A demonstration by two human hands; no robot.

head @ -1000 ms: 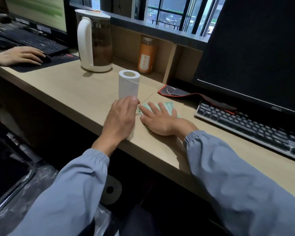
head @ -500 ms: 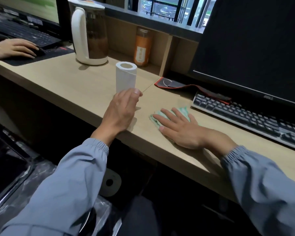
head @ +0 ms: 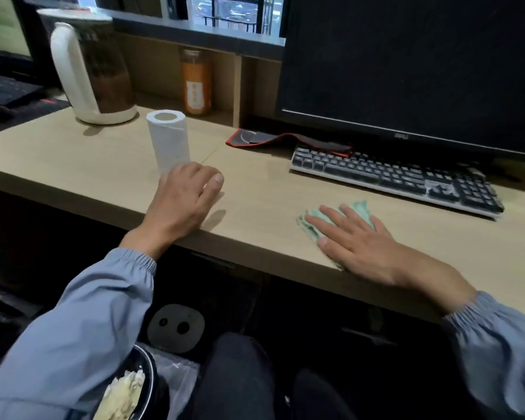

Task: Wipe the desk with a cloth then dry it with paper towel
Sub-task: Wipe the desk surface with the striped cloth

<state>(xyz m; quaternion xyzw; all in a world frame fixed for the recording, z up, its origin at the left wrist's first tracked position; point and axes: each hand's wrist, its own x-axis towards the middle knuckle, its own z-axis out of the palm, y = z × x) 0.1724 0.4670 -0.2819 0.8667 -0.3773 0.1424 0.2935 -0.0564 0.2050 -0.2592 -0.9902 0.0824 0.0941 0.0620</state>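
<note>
Nearest, below my left forearm: a dark bin [head: 140,386] holding crumpled pale paper. Both my forearms wear grey-blue sleeves [head: 82,322].

My right hand [head: 358,241] lies flat, fingers straight and slightly spread, pressing the green cloth [head: 361,208] onto the desk [head: 270,207] close to its front edge. The cloth shows beyond the fingertips and beside the thumb; the palm hides the remainder.

My left hand [head: 182,204] rests on the desk well apart from the right, fingers loosely curled and thumb raised. It covers the foot of the paper towel roll [head: 168,137], which stands upright just beyond the knuckles. I cannot tell whether the fingers hold or touch the roll.

Beyond my right hand: a dark keyboard [head: 397,177], its near edge just past the cloth; behind it a black monitor [head: 406,71], its screen dark. Between the two hands and farther back: a red-edged mouse pad [head: 273,137], partly under the keyboard.

Beyond my left hand, past the roll: a white-handled kettle [head: 94,74] and an orange bottle [head: 196,83] in a wooden recess.
</note>
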